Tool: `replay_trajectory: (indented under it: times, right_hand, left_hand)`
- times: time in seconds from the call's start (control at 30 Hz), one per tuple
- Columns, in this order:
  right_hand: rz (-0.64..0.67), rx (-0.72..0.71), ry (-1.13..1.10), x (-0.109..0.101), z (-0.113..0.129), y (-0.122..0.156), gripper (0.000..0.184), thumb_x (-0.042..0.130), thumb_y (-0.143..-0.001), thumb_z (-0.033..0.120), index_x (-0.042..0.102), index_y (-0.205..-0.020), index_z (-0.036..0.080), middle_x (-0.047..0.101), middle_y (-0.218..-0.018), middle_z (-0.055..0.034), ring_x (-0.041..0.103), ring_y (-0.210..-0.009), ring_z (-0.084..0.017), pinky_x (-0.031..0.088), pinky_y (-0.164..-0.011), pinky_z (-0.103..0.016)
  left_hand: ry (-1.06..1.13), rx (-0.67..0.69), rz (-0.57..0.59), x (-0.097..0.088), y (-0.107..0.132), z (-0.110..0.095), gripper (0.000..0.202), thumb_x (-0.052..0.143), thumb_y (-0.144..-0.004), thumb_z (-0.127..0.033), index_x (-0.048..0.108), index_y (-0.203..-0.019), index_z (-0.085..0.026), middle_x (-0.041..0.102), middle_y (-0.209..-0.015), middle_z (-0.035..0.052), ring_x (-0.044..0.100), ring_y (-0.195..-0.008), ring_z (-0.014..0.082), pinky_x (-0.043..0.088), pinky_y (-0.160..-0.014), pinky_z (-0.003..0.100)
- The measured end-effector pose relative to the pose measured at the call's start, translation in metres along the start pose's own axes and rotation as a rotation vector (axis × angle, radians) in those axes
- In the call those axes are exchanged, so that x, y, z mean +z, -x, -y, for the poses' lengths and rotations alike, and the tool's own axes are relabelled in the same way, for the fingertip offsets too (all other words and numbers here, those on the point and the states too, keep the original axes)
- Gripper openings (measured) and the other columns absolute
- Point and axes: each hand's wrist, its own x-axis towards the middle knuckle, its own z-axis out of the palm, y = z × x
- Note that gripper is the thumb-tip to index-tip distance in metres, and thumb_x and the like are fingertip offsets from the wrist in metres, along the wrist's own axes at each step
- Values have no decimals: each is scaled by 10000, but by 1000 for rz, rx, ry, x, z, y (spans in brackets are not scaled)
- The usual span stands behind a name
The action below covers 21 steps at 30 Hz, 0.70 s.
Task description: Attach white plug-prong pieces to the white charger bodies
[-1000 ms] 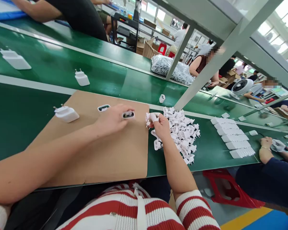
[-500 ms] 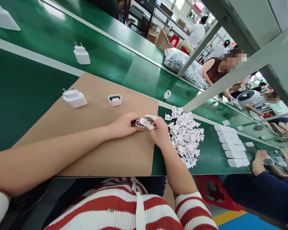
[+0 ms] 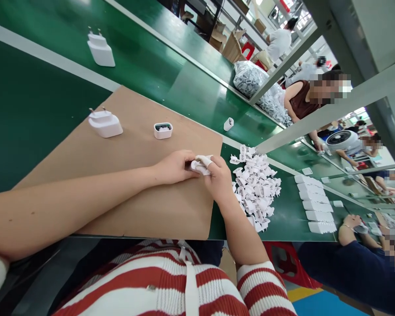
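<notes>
My left hand is closed around a white charger housing, most of it hidden by the fingers. My right hand, with white covers on its fingertips, presses a white plug cap against the housing's open end. Both hands meet over the right part of the brown board. Farther back on the board lie an open charger housing with its circuit board showing and a charger with two pins. Just right of my right hand is a heap of white plug caps.
Beyond the board, another pinned charger and a small white housing lie on the green surface. White housings stand in rows at right. A metal post slants above. Co-workers sit at right, near a bag of parts.
The plug cap in my right hand has come down onto the housing, whose opening is now covered. My hands have drawn closer together. The view has shifted slightly.
</notes>
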Motion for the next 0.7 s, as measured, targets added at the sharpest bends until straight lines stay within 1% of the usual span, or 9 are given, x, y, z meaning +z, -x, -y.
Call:
replay_trajectory:
  times: [0.1,0.2,0.33,0.5,0.6,0.7]
  right_hand:
    - [16,44,76,-1,8,0,358,518,-944,44,747,-1157,218,692,-1017,-92,587,-955,-247,493,-834,-356]
    - [27,84,126,-2,14,-1,311,531,-912,20,737,-1035,217,678,-968,-78,571,-913,-235,459,-790,-339]
    - [48,85,186,-6,14,-5,283,532,-857,1,699,-904,225,673,-916,-57,551,-843,-218,404,-733,-330]
    - [78,83,227,-10,14,-9,249,555,-816,13,681,-845,226,656,-853,-37,544,-792,-204,358,-708,-332]
    - [62,103,246,-8,17,-8,245,552,-812,8,683,-825,215,676,-875,-47,564,-802,-202,369,-725,-333]
    - [34,157,212,-2,20,-6,247,561,-809,24,713,-842,215,699,-885,-47,591,-797,-197,402,-726,-321]
  left_hand:
    - [11,-15,0,0,0,-3,396,726,-792,-582,625,-772,-200,641,-821,38,597,-807,241,430,-703,352]
    - [8,-16,-13,1,1,-4,407,732,-778,-585,611,-744,-199,633,-801,34,589,-799,236,426,-701,347]
    - [44,-50,-30,3,2,-5,425,759,-742,-608,659,-782,-197,654,-844,38,616,-827,244,459,-732,353]
    - [53,-107,-29,2,1,-4,445,768,-705,-623,672,-781,-195,664,-848,39,635,-827,253,466,-721,356]
    - [41,-106,-20,2,0,-4,425,756,-711,-609,658,-757,-198,664,-830,35,633,-827,252,462,-723,355]
    - [29,-95,-47,3,0,-4,421,753,-706,-606,663,-754,-197,655,-824,37,633,-817,251,467,-723,355]
